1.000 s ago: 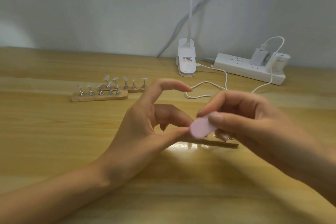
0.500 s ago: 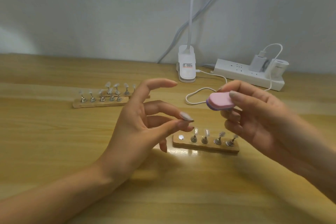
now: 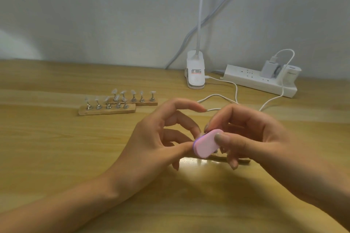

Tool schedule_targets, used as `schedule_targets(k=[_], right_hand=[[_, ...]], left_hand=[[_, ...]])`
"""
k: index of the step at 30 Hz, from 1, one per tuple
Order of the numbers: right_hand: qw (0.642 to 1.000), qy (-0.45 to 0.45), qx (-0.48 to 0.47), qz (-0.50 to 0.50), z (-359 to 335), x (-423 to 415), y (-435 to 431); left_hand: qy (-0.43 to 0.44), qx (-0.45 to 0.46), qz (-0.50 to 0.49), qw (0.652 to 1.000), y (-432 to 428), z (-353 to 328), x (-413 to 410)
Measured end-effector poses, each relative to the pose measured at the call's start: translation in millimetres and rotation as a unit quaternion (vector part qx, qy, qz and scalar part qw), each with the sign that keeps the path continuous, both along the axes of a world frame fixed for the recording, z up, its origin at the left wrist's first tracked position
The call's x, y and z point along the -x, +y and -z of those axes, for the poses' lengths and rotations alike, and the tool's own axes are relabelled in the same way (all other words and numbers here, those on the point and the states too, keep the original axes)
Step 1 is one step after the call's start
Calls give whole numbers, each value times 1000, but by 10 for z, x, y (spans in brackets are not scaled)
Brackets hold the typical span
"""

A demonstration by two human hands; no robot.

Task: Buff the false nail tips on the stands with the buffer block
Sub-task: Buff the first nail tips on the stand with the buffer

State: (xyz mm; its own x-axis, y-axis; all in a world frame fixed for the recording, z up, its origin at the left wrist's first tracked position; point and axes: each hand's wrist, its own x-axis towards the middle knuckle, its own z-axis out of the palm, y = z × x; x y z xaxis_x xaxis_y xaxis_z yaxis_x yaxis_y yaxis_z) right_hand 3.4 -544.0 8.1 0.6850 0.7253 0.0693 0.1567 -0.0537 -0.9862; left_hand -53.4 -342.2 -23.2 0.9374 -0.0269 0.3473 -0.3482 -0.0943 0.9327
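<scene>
Head cam view: right hand has the pink buffer block clamped between the thumb on its top face and the fingers behind, held low over the middle of the desk. Left hand has thumb and a finger closed to a narrow pinch right at the block's left end. The block hides whatever's in there, so I can't tell if it's actually holding a tip.

My guess is one tip is getting buffed off its stand. If so, go with short light strokes, a steady pinch, and the block flat on the tip so it doesn't flick out.

Room-wise, the near stand sits right under both hands with only its right end peeking out, so mind the knuckles dropping. Charging cable loops just behind the fingers. Two other stands with false nail tips are well apart, back left. The space to move is left and toward the near edge.
</scene>
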Motion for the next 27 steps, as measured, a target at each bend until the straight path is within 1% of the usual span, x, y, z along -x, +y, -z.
schedule_targets(k=[2, 7, 15, 20, 24, 27], right_hand=[[1000, -8, 6, 16, 2, -12, 3], [1000, 16, -5, 20, 19, -45, 0], [994, 95, -52, 30, 25, -59, 8], [995, 88, -46, 9, 26, -36, 3], [994, 92, -48, 28, 11, -90, -17], [993, 101, -54, 3, 49, -67, 5]], left_hand=[[-12, -2, -7, 1000, 3, 12, -7], [-29, 16, -17, 999, 15, 22, -7], [-50, 37, -11, 998, 17, -2, -2], [-49, 20, -27, 998, -8, -28, 11], [-37, 9, -38, 999, -12, -27, 20], [-33, 14, -26, 999, -23, -23, 32]])
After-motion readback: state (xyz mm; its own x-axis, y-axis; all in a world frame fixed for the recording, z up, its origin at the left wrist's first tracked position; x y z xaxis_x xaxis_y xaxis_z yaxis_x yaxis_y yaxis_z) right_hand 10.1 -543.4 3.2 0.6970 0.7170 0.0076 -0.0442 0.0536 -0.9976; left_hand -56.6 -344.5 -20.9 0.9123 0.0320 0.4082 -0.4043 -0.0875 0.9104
